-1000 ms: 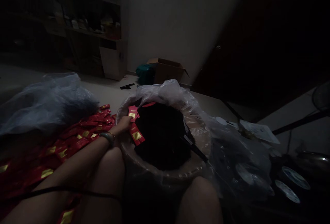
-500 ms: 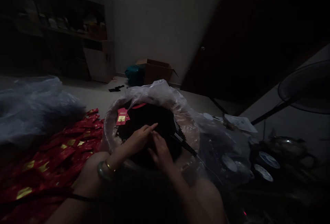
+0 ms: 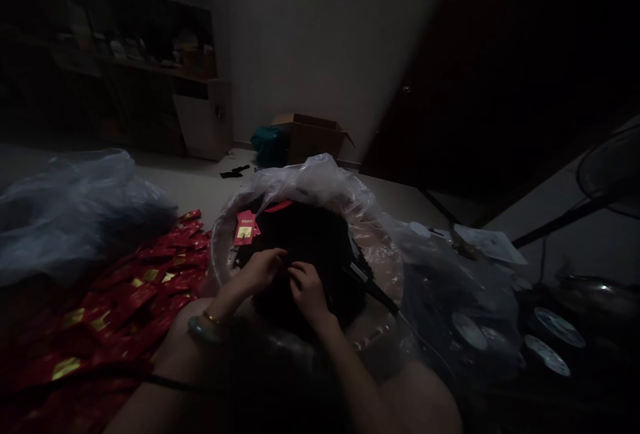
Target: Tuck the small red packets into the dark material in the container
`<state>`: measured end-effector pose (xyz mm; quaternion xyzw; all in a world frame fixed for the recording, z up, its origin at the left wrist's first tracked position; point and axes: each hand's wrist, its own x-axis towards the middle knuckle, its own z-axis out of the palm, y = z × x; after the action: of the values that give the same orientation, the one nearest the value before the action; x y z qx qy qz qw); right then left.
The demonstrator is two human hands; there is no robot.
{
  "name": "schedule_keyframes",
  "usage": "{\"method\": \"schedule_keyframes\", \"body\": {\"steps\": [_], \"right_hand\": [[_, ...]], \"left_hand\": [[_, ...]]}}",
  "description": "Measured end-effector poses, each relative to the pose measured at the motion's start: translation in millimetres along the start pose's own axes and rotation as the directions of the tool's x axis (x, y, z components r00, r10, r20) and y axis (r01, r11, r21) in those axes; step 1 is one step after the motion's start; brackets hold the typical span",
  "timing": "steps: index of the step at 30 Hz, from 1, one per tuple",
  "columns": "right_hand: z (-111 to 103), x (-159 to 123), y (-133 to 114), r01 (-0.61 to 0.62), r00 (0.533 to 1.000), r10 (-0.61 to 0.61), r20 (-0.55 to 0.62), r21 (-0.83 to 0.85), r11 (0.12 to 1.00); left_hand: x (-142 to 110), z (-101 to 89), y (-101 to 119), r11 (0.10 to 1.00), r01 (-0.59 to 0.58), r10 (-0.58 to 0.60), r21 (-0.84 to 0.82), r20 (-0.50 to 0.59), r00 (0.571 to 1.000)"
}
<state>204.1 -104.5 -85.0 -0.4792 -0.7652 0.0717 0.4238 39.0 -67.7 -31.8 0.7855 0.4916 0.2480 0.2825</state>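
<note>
My left hand, with a green bangle on its wrist, has its fingers curled and pinched. Close beside it, fingertips nearly meeting, my right hand is curled too. A dark reddish bit shows faintly between them, too dim to name. Both hands are over a heap of dark loose stuff in a round tub lined with clear plastic. Red packets with a gold label lie at the heap's left edge. On its right side rests a black-handled tool with a metal end and a cord.
Many red packets are piled at my left, with a clear plastic bag behind. An open cardboard box and a teal bag stand by the wall. Plastic sheeting, round lids and a fan are at right.
My hands, stretched out and overlapping before, are now slightly apart with fingers curled in. The view has shifted a little, so the surroundings sit further right.
</note>
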Motion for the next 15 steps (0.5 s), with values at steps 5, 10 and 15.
{"method": "schedule_keyframes", "body": {"steps": [5, 10, 15], "right_hand": [[-5.6, -0.7, -17.5, 0.034, 0.994, -0.039, -0.103, -0.053, 0.998], [-16.1, 6.3, -22.5, 0.100, 0.989, -0.103, -0.109, -0.031, 0.994], [-28.9, 19.4, -29.0, -0.002, 0.993, 0.007, 0.117, -0.045, 0.999]], "left_hand": [[2.2, -2.7, 12.4, 0.989, 0.096, -0.101, -0.115, -0.043, 0.994], [-3.7, -9.3, 27.9, 0.921, 0.029, -0.068, -0.387, -0.088, 0.994], [-7.2, -11.1, 38.2, 0.853, -0.067, -0.011, -0.518, -0.146, 0.989]]}}
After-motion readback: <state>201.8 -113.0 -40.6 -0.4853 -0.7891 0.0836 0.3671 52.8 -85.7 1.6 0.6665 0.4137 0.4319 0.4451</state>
